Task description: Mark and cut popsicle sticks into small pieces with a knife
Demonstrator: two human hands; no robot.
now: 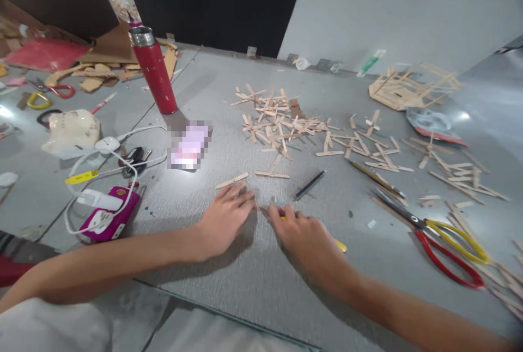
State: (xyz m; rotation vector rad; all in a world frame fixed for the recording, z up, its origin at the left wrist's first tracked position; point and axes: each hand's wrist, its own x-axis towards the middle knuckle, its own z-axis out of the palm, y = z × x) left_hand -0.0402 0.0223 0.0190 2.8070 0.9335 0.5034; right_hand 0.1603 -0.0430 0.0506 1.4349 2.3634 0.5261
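My left hand (226,221) rests on the grey table with its fingers bent down and close together. A sliver of what looks like a wooden stick (257,208) shows at its fingertips; the remainder is hidden under the hand. My right hand (304,235) is closed around a yellow-handled craft knife (340,245), its blade (263,211) pointing left at the left fingertips. Just beyond the left hand lies a flat wooden stick (232,180), with a second stick (272,175) to its right. A dark pen (310,184) lies beyond the right hand.
Small joined stick pieces (281,117) lie heaped farther back. Scissors (425,226) and a brown-handled tool (376,178) are at right, a stick frame (408,88) behind. Left are a phone (191,145), a red bottle (153,71), cables and a magenta power bank (110,218).
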